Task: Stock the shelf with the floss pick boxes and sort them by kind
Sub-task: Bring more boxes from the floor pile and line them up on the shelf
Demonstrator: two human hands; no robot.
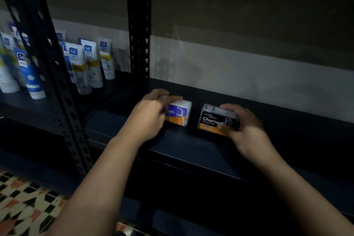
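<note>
Dark metal shelf [191, 145] carries both boxes near its front edge: left hand [148, 119] grips the purple-label box [179, 113], right hand [243, 130] grips the charcoal box [212, 120], a narrow gap between them and bare shelf to the right.

Floss pick boxes on shelf, frame centre: two, one purple-and-orange box [179, 113] and one black charcoal box [216, 119]. Hands: two. Tubes [80, 67] at upper left: roughly ten; blur prevents an exact count.
</note>
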